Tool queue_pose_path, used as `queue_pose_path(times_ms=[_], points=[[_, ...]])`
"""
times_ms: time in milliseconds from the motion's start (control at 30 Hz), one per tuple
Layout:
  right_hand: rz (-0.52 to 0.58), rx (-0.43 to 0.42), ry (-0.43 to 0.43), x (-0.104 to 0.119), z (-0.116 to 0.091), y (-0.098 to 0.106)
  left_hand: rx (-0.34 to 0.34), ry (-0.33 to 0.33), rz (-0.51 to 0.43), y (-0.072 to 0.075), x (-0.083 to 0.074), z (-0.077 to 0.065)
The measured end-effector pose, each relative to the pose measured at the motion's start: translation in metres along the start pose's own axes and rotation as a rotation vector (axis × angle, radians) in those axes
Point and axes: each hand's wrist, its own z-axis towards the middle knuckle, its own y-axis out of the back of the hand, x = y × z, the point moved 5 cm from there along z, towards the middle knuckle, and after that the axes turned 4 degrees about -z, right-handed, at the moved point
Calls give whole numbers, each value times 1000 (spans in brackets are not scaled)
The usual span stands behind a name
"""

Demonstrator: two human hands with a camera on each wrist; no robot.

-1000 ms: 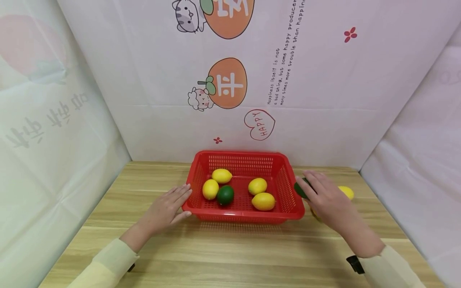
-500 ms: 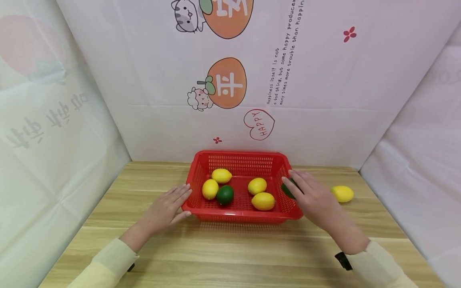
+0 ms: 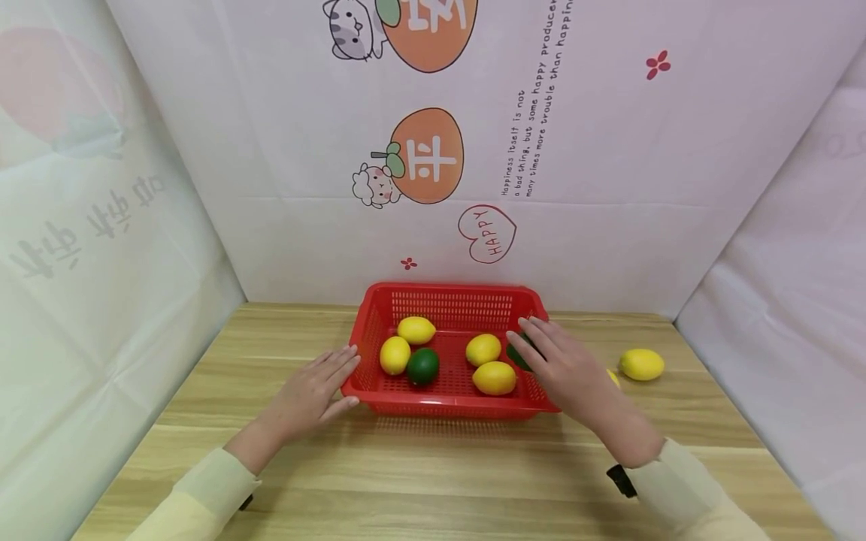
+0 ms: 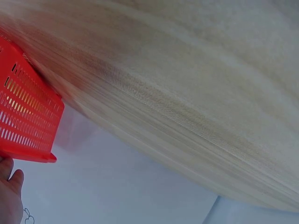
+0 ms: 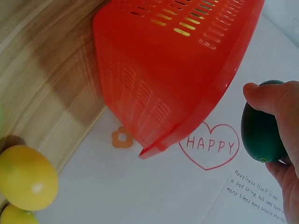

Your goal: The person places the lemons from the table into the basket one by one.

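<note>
A dark green fruit is grasped by the right hand, with digits pressed against it from opposite sides; in the head view it is seen over the right part of a red perforated basket, and in the right wrist view it is shown held clear of the rim. Whether it is a lime or an avocado cannot be told. The left hand is laid with extended fingers against the basket's left rim, and nothing is picked up by it.

In the basket, a second dark green fruit is grouped at the left with two lemons, and another pair of lemons is placed at the right. On the wooden table, a loose lemon is left beyond the right hand, and a partly hidden lemon is glimpsed behind that wrist.

The held fruit is judged light and firm, not easily bruised, though its smooth, rounded skin could be slippery; it is best gripped round its widest part, away from the tapered tip. The basket is judged light and slightly flexible, likely to skid if knocked, and is best steadied at the rim
</note>
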Motion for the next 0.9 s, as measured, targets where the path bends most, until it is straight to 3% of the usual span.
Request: queue_pose_path(times_ms=[200, 900], points=[[6, -7, 13, 6, 10, -4, 15, 9, -2, 0, 1, -1], [5, 109, 34, 25, 38, -17, -3, -1, -11, 1, -1, 0]])
